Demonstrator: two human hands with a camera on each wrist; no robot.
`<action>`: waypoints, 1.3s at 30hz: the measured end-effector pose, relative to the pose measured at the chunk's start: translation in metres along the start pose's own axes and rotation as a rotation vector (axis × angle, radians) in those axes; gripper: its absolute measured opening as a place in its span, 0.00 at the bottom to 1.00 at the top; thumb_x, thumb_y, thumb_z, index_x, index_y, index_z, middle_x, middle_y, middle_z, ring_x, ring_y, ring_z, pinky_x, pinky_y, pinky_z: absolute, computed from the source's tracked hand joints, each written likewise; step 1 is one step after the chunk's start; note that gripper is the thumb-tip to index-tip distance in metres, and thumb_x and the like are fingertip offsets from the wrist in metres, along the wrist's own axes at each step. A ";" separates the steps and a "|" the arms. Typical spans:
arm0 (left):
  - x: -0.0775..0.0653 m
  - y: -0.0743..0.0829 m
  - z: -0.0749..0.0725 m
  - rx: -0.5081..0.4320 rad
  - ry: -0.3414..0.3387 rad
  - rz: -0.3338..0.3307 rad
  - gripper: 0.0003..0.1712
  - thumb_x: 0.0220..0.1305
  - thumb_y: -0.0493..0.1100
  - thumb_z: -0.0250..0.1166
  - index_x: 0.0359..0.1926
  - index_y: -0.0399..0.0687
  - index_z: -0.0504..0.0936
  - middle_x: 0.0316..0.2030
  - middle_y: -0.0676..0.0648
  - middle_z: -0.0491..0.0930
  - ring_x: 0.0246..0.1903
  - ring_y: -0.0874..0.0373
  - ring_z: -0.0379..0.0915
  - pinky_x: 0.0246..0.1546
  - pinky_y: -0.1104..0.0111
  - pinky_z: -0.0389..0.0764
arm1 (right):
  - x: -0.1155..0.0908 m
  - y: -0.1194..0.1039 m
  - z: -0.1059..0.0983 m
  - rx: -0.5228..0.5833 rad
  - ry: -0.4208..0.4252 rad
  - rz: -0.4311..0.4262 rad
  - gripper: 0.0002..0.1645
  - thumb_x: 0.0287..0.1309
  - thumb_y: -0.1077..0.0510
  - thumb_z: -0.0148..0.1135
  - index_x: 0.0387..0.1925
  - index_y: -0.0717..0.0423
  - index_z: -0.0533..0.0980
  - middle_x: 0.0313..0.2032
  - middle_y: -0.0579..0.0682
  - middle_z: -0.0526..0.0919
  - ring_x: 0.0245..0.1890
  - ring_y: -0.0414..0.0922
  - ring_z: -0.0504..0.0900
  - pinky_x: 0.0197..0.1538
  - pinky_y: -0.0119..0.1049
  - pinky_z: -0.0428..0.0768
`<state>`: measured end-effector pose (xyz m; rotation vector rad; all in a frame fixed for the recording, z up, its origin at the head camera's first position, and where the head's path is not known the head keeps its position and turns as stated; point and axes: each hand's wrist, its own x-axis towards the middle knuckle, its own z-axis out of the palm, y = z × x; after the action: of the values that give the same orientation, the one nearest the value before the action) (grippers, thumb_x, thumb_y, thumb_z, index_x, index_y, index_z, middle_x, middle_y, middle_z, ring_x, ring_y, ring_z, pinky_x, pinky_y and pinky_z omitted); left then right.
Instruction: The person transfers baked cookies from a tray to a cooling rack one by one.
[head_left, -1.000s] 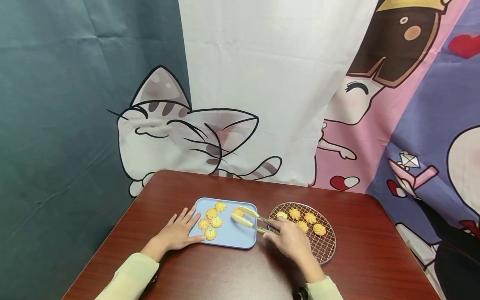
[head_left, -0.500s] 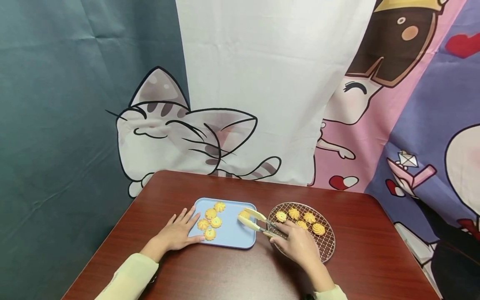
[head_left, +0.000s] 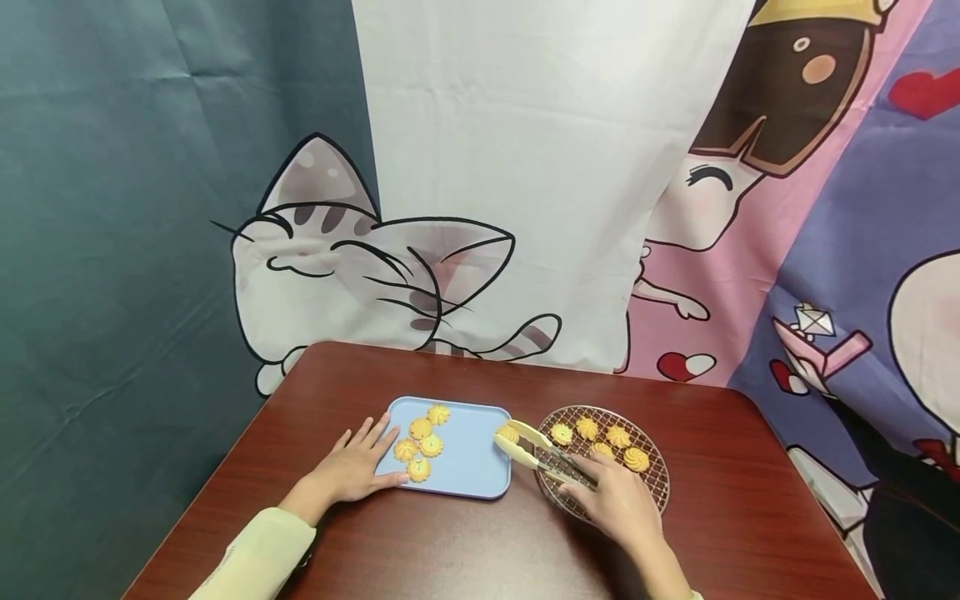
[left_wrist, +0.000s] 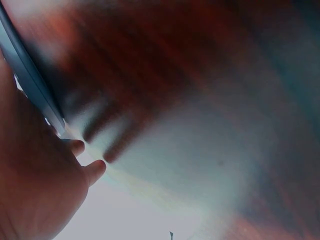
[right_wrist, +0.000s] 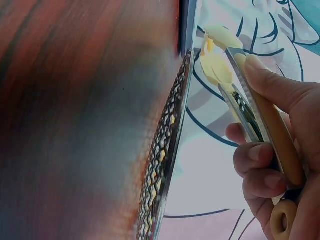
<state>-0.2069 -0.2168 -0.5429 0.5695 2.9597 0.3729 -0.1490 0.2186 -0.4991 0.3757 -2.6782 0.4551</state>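
My right hand (head_left: 621, 504) grips a pair of tongs (head_left: 517, 452) with pale yellow tips and metal arms. A piped yellow cookie (head_left: 507, 432) is between the tips, at the right edge of the blue tray (head_left: 468, 475). In the right wrist view, the fingers and thumb wrap round the tongs' handles (right_wrist: 275, 130), and the cookie (right_wrist: 208, 46) shows between the tips, above the level of the round wire rack (right_wrist: 165, 145). My left hand (head_left: 351, 468) rests with spread fingers at the tray's left edge, near several cookies (head_left: 421, 428).
Right of the tray, the round wire rack (head_left: 657, 479) bears several piped cookies (head_left: 618, 436). Both stand on a reddish-brown wooden table (head_left: 450, 542). A curtain with cartoon prints (head_left: 480, 100) hangs behind the table.
The tongs and the cookie in their tips have moved right across the tray to its right edge, with my right hand moving over the rack. My left hand has stayed put.
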 end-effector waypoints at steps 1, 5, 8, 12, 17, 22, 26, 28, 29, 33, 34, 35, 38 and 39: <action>0.000 0.000 0.000 0.000 -0.004 -0.001 0.56 0.63 0.78 0.54 0.79 0.47 0.58 0.80 0.41 0.46 0.77 0.34 0.43 0.71 0.34 0.48 | -0.001 0.000 -0.001 -0.002 -0.001 0.006 0.32 0.41 0.41 0.82 0.50 0.47 0.87 0.36 0.40 0.83 0.29 0.43 0.84 0.32 0.41 0.82; -0.001 0.000 -0.001 -0.003 -0.024 -0.010 0.56 0.63 0.79 0.52 0.79 0.48 0.57 0.81 0.42 0.44 0.78 0.35 0.41 0.71 0.35 0.48 | -0.006 0.002 -0.004 -0.002 -0.003 0.026 0.32 0.42 0.41 0.82 0.51 0.47 0.87 0.39 0.41 0.85 0.30 0.46 0.86 0.32 0.42 0.83; -0.002 0.000 -0.001 -0.005 -0.022 -0.011 0.57 0.63 0.79 0.53 0.79 0.47 0.58 0.80 0.41 0.45 0.77 0.35 0.42 0.71 0.35 0.48 | -0.010 0.004 -0.007 0.001 0.006 0.032 0.31 0.43 0.42 0.82 0.50 0.46 0.87 0.39 0.39 0.85 0.30 0.46 0.86 0.32 0.42 0.82; -0.002 0.001 -0.003 -0.003 -0.014 -0.011 0.56 0.62 0.79 0.53 0.79 0.48 0.58 0.80 0.41 0.46 0.77 0.35 0.42 0.71 0.35 0.49 | -0.014 0.007 -0.010 0.001 0.030 0.025 0.30 0.42 0.43 0.82 0.49 0.46 0.87 0.38 0.38 0.85 0.32 0.46 0.87 0.32 0.43 0.83; -0.002 0.002 -0.004 -0.005 -0.018 -0.013 0.56 0.63 0.80 0.53 0.79 0.48 0.58 0.80 0.41 0.45 0.77 0.35 0.42 0.71 0.35 0.49 | -0.019 0.012 -0.016 -0.003 0.032 0.039 0.29 0.43 0.43 0.82 0.50 0.47 0.87 0.34 0.39 0.82 0.26 0.42 0.81 0.28 0.43 0.80; -0.002 0.002 -0.005 -0.003 -0.017 -0.012 0.57 0.62 0.80 0.52 0.79 0.47 0.58 0.80 0.41 0.46 0.77 0.35 0.42 0.71 0.35 0.49 | -0.024 0.018 -0.020 -0.013 0.044 0.058 0.29 0.44 0.44 0.82 0.51 0.48 0.87 0.35 0.42 0.84 0.30 0.48 0.85 0.30 0.47 0.82; -0.001 0.002 -0.005 -0.002 -0.001 -0.004 0.57 0.63 0.80 0.52 0.78 0.46 0.59 0.80 0.40 0.47 0.77 0.34 0.43 0.70 0.34 0.49 | -0.027 0.022 -0.023 -0.018 0.060 0.054 0.30 0.43 0.46 0.82 0.51 0.48 0.87 0.35 0.42 0.84 0.30 0.49 0.85 0.29 0.47 0.82; -0.001 0.000 -0.003 -0.001 0.006 0.001 0.56 0.63 0.79 0.53 0.78 0.45 0.59 0.80 0.39 0.47 0.77 0.34 0.44 0.70 0.34 0.49 | -0.029 0.023 -0.024 -0.013 0.070 0.058 0.30 0.43 0.46 0.83 0.50 0.49 0.87 0.36 0.42 0.84 0.30 0.50 0.86 0.29 0.48 0.82; -0.001 0.000 -0.002 -0.001 0.008 0.003 0.56 0.63 0.79 0.53 0.78 0.45 0.59 0.80 0.39 0.47 0.77 0.34 0.44 0.70 0.34 0.49 | -0.030 0.024 -0.024 -0.015 0.074 0.060 0.30 0.43 0.46 0.83 0.50 0.48 0.87 0.36 0.42 0.85 0.30 0.51 0.86 0.29 0.49 0.82; 0.000 0.000 -0.001 -0.003 0.001 -0.005 0.57 0.63 0.79 0.53 0.78 0.46 0.59 0.80 0.40 0.47 0.77 0.34 0.43 0.70 0.34 0.49 | -0.033 0.026 -0.025 -0.017 0.075 0.078 0.30 0.43 0.46 0.83 0.50 0.47 0.87 0.36 0.42 0.84 0.31 0.52 0.86 0.29 0.50 0.81; 0.000 0.000 -0.001 0.000 -0.005 -0.010 0.57 0.63 0.79 0.53 0.79 0.47 0.58 0.80 0.40 0.46 0.77 0.35 0.43 0.71 0.35 0.49 | -0.034 0.027 -0.026 -0.017 0.074 0.081 0.30 0.43 0.46 0.83 0.51 0.48 0.87 0.36 0.42 0.84 0.31 0.52 0.86 0.29 0.51 0.81; 0.000 0.001 -0.002 -0.006 -0.005 -0.011 0.57 0.62 0.80 0.53 0.79 0.46 0.58 0.80 0.40 0.46 0.77 0.34 0.43 0.70 0.34 0.49 | -0.035 0.027 -0.027 -0.016 0.070 0.085 0.30 0.43 0.46 0.83 0.51 0.48 0.87 0.36 0.42 0.84 0.30 0.51 0.85 0.29 0.51 0.81; 0.000 0.001 -0.002 -0.006 -0.006 -0.014 0.57 0.62 0.80 0.53 0.79 0.47 0.58 0.80 0.41 0.46 0.77 0.35 0.42 0.71 0.34 0.49 | -0.038 0.028 -0.029 -0.013 0.062 0.098 0.30 0.44 0.46 0.82 0.51 0.47 0.87 0.36 0.42 0.83 0.30 0.50 0.85 0.29 0.50 0.80; -0.001 0.000 -0.001 -0.010 0.001 -0.005 0.57 0.63 0.79 0.53 0.79 0.46 0.58 0.80 0.40 0.46 0.77 0.34 0.43 0.70 0.34 0.49 | -0.038 0.029 -0.029 -0.014 0.060 0.102 0.29 0.44 0.46 0.82 0.51 0.47 0.87 0.37 0.42 0.84 0.31 0.50 0.85 0.29 0.50 0.80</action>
<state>-0.2063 -0.2170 -0.5414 0.5601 2.9582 0.3876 -0.1143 0.2631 -0.4972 0.2192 -2.6495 0.4696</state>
